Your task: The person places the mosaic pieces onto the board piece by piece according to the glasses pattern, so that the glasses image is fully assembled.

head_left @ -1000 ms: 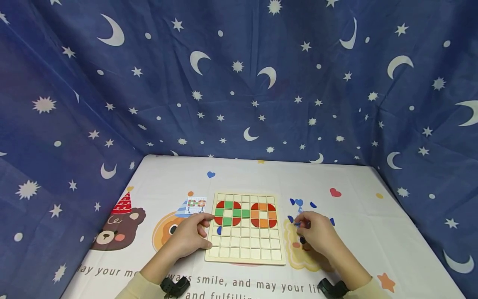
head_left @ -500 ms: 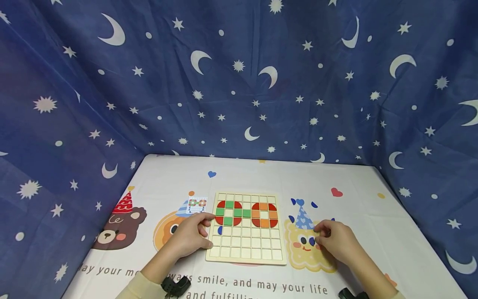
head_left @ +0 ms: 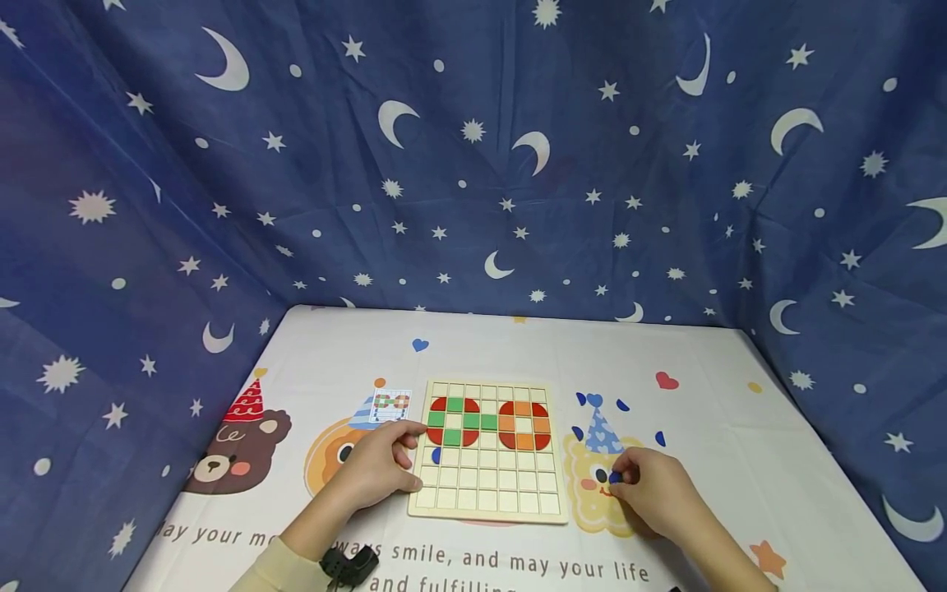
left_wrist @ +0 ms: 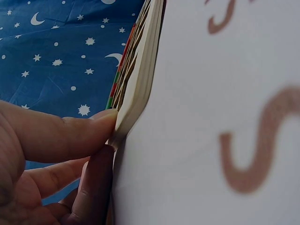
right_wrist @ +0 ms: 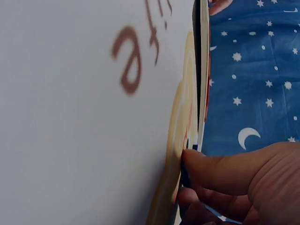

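A pale wooden grid board (head_left: 487, 477) lies mid-table, with red, green and orange pieces forming two rings joined by a green square (head_left: 488, 422). One blue half-round piece (head_left: 436, 455) sits below the left ring. At the board's left edge, my left hand (head_left: 377, 469) grips the rim; the left wrist view has the thumb on its corner and a finger against its side. My right hand (head_left: 654, 489) pinches a small dark blue piece (head_left: 616, 477) low over the printed yellow biscuit face, right of the board. Its outline is mostly hidden by the fingers.
Several loose blue pieces lie right of the board, including one at the upper right (head_left: 623, 405) and one farther right (head_left: 660, 439). A small pattern card (head_left: 390, 406) lies left of the board. Behind the table hangs a blue star-and-moon cloth (head_left: 473, 205).
My right hand has moved right from beside the printed hat, then slightly down and left, and now pinches a blue piece. My left hand has stayed on the board's edge.
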`<state>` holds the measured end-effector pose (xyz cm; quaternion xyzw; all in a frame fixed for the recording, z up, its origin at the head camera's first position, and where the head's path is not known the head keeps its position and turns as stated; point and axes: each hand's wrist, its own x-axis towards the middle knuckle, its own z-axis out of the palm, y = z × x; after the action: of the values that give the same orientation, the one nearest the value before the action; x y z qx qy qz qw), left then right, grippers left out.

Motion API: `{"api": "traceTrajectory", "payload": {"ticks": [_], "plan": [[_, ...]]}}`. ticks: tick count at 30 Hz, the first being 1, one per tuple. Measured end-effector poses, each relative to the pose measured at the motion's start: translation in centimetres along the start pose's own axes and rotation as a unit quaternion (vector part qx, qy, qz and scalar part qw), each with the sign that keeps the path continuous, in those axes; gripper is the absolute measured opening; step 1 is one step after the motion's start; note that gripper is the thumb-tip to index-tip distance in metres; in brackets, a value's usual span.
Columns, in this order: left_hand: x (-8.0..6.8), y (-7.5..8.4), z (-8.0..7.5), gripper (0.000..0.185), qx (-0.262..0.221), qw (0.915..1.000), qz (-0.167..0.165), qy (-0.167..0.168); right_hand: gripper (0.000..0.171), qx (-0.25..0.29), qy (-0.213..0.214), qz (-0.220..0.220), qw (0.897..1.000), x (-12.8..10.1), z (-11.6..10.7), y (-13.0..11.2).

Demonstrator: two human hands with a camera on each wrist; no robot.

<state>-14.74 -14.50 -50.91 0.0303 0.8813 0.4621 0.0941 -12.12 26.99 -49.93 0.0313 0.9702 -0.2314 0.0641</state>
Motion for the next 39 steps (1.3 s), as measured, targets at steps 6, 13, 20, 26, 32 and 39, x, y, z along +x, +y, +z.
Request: {"api": "traceTrajectory", "payload": {"ticks": [6,13,20,26,32,39], "plan": [[0.0,0.1,0.0,0.079,0.001,1.0,-0.001,-0.002,0.019,0.004,-0.006,-0.01,1.0,-0.1,0.6,-1.2],[0.0,0.1,0.0,0.079,-0.001,1.0,-0.003,-0.004,0.023,0.033,-0.003,-0.053,0.998,-0.2,1.4,-4.5],[-0.3,-0.2,0.0,0.079,-0.005,0.9999,-0.01,-0.004,0.024,0.076,-0.002,-0.113,0.991,-0.2,2.9,-9.4],[-0.2,-0.3,0.1,0.079,-0.006,1.0,-0.003,-0.003,0.022,0.095,-0.016,-0.189,0.977,0.1,5.0,-13.4],[-0.1,-0.2,0.2,0.078,-0.007,1.0,-0.001,-0.001,0.02,0.121,-0.04,-0.222,0.967,0.3,6.8,-16.5],[0.0,-0.1,-0.1,0.078,-0.003,1.0,-0.008,-0.001,0.018,0.128,-0.055,-0.23,0.963,0.9,8.6,-18.9]]}}
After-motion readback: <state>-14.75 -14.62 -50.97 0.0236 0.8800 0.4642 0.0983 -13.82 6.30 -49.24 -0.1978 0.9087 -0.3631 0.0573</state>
